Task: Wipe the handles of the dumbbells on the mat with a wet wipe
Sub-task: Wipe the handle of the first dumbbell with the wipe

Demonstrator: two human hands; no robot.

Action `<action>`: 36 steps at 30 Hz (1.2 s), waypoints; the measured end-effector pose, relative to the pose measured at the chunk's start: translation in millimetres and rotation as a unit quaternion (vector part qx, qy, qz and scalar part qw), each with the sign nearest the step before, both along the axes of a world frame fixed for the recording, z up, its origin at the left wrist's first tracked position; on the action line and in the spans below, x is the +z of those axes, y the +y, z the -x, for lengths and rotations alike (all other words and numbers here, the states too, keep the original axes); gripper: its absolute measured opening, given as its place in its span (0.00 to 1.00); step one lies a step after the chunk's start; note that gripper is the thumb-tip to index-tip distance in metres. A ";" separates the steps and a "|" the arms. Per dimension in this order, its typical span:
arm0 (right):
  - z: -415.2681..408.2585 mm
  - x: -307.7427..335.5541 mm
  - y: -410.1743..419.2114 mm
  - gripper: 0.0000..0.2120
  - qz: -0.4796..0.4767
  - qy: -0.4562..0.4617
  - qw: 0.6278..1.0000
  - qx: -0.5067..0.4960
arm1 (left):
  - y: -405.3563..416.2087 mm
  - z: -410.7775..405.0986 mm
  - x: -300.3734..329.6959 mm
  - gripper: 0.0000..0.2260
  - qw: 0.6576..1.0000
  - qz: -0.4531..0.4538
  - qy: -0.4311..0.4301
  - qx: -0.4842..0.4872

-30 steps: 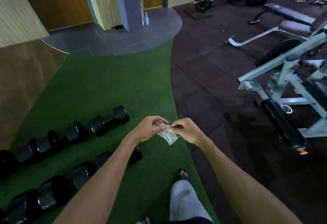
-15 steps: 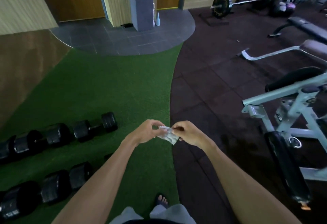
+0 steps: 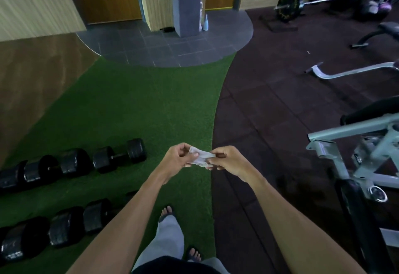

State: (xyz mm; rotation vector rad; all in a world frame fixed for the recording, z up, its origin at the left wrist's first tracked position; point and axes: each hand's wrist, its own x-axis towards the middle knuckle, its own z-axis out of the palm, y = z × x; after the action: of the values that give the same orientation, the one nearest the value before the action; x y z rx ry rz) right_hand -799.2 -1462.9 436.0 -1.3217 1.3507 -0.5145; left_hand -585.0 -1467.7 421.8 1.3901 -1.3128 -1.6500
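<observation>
Wipe (image 3: 200,158) pinched between my left hand (image 3: 176,161) and right hand (image 3: 226,161) fingers; hard pull could tear it, dumbbells (image 3: 117,157) untouched.

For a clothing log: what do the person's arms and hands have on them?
Nothing shows on either: the left hand and right hand are bare, without gloves, rings or watch, and both forearms are bare, with no sleeve in view.
</observation>
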 end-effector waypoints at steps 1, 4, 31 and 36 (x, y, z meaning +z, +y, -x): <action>-0.8 -0.8 -4.8 0.05 -0.003 -0.005 1.000 -0.005 | -4.4 -1.6 -0.5 0.09 1.000 0.014 -0.017 0.006; -10.3 -4.5 -26.6 0.04 -0.011 -0.016 1.000 -0.017 | -21.3 -7.5 -1.1 0.09 0.994 0.061 -0.081 0.042; -263.3 -14.3 -175.4 0.16 -0.119 -0.147 0.968 0.166 | -73.4 -186.6 -9.8 0.13 0.928 0.069 -0.231 0.284; -290.5 -19.5 -189.0 0.06 -0.121 -0.136 0.962 0.201 | -70.1 -213.8 -13.0 0.18 0.934 0.013 -0.183 0.308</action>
State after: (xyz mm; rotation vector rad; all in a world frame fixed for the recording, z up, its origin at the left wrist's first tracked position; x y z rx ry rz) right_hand -508.7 -1651.9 416.5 -1.2288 0.8565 -0.2315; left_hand -371.2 -1537.8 408.8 1.9116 -0.9259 -0.9796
